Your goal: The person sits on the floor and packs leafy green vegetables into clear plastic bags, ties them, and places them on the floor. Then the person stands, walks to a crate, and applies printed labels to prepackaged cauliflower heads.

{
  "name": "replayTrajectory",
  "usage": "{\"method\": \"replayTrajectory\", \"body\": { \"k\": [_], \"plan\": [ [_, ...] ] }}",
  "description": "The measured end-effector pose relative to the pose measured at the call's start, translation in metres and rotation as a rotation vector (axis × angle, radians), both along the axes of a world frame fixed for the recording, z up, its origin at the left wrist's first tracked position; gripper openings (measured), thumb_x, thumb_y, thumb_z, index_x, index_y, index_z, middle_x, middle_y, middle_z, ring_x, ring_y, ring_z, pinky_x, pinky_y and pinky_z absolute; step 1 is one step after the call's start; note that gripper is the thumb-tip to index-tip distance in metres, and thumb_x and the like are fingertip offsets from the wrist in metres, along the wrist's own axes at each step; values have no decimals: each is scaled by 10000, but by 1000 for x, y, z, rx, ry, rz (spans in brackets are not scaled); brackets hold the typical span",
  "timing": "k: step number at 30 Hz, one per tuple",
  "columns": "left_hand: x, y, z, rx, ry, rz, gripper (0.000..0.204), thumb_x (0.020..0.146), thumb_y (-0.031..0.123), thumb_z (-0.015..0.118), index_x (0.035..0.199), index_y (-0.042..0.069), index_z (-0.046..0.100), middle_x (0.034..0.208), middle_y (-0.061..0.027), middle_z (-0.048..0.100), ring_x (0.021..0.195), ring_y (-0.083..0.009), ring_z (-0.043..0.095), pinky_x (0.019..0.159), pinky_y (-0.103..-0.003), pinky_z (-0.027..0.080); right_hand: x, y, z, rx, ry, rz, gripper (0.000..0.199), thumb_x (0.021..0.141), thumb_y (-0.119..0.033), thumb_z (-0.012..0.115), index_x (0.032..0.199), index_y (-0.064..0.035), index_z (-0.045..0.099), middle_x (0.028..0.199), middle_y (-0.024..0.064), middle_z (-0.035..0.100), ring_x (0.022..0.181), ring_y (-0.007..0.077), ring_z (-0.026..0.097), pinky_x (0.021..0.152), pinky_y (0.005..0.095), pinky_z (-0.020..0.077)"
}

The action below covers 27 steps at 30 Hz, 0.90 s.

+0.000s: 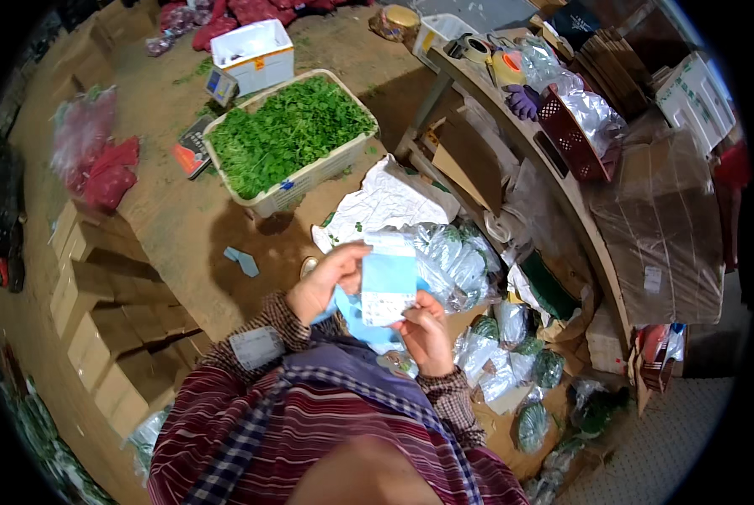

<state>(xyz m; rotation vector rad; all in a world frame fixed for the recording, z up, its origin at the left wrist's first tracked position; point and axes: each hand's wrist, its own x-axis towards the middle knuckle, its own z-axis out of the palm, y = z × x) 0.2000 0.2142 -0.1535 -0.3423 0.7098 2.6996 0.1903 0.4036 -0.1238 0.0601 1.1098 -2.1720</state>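
Note:
Between both hands, in front of my chest, is a small label sheet (388,279), pale blue in the middle with white printed parts above and below. My left hand (316,290) pinches its upper left edge with thumb and fingers. At the lower right corner, my right hand (428,333) grips it between thumb and fingertips. Stuck to my left sleeve is a white printed sticker (257,348). Blue material shows behind the sheet, partly hidden by it and my hands. Bags of greens in clear plastic (451,261) lie on the floor just beyond my right hand.
A cream crate of leafy herbs (291,130) stands ahead, with a white box (253,55) behind it. Stacked cardboard cartons (111,328) line my left. Along the right runs a curved-looking table (575,198) bearing a dark red basket (569,135). Blue paper scraps (242,261) lie on the floor.

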Motion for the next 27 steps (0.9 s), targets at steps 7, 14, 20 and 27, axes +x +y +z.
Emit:
{"method": "replayTrajectory", "body": {
  "k": [7, 14, 20, 27],
  "plan": [
    [-133, -108, 43, -142, 108, 12, 250, 855, 144, 427, 1071, 28, 480, 631, 43, 478, 392, -14, 275, 361, -186, 179, -127, -94, 21, -20, -30, 31, 165, 750, 44, 411, 878, 48, 515, 828, 116, 584, 700, 156, 573, 688, 288, 488],
    [-275, -170, 55, -393, 171, 64, 280, 859, 99, 425, 1112, -4, 485, 576, 49, 448, 376, -16, 271, 353, -189, 174, -269, -159, 18, 11, 13, 52, 166, 753, 45, 416, 882, 31, 519, 837, 90, 579, 748, 142, 564, 700, 268, 475],
    [-401, -220, 79, -488, 71, 190, 210, 859, 143, 373, 929, 9, 519, 460, 38, 381, 330, -31, 246, 338, -198, 162, -411, -196, 28, -33, 87, 135, 134, 757, 43, 442, 867, 22, 515, 851, 78, 561, 775, 139, 544, 721, 275, 469],
    [-504, -250, 84, -413, 147, 257, 209, 881, 228, 357, 907, 48, 460, 395, 31, 322, 301, -45, 235, 309, -203, 164, -517, -217, 47, 16, 208, 176, 177, 806, -40, 425, 969, 9, 473, 927, 113, 552, 878, 180, 557, 728, 276, 456]
  ]
}}
